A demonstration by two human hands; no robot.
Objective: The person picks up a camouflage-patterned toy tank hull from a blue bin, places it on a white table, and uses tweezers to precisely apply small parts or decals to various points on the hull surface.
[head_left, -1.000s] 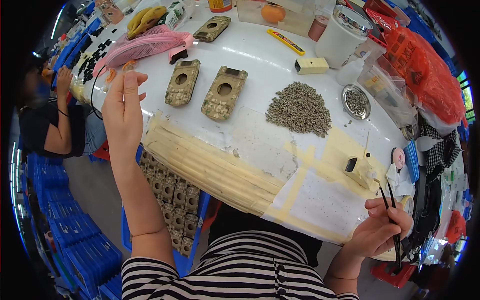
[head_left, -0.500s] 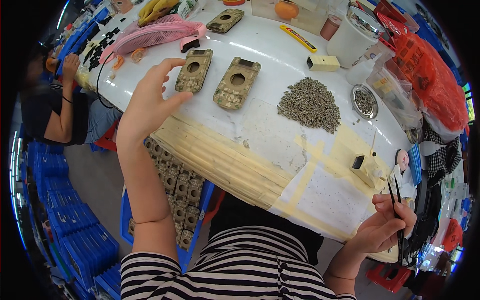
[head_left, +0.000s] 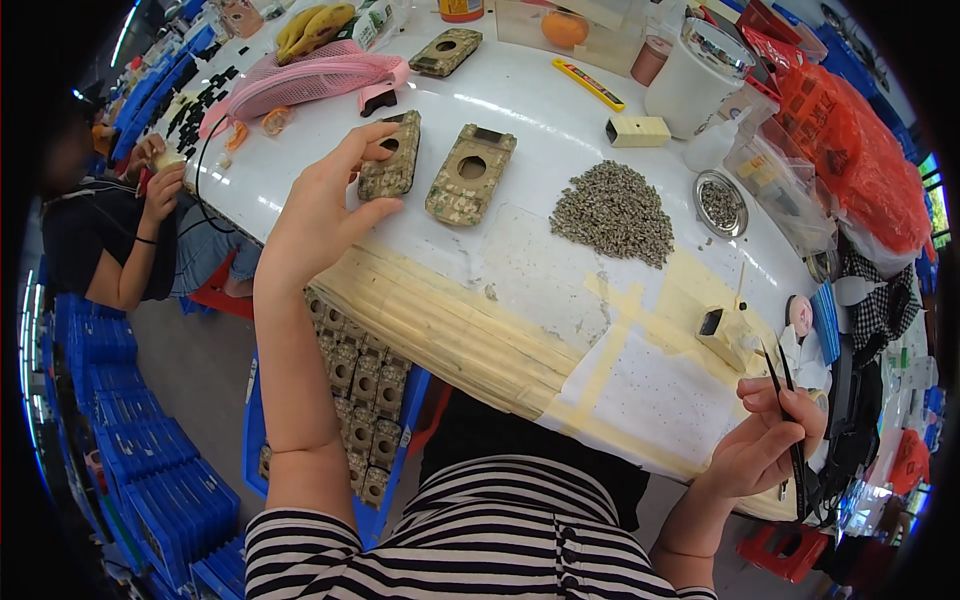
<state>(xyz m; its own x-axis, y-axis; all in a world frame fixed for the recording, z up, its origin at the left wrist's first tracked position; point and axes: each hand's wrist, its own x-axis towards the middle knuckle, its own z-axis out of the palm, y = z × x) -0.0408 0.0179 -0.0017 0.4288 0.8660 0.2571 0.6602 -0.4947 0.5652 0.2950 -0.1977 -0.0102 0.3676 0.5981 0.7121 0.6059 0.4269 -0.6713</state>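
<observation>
Here, left fingers point(head_left: 362, 138) overlap a shell's point(head_left: 403, 165) edge, grip unclear; right fingers point(head_left: 802, 408) clasp tweezers point(head_left: 798, 468).

Head camera: left-mounted fisheye, looking down and forward over a glossy white tabletop point(head_left: 490, 100).
Lower edge: wearer's black-and-white striped shirt point(head_left: 440, 530), nearest the lens.
Arm's reach: bare left hand point(head_left: 325, 205) and bare right hand point(head_left: 757, 448), viewed closely from above.
Top edge: curved yellow bananas point(head_left: 315, 32), farther off.
</observation>
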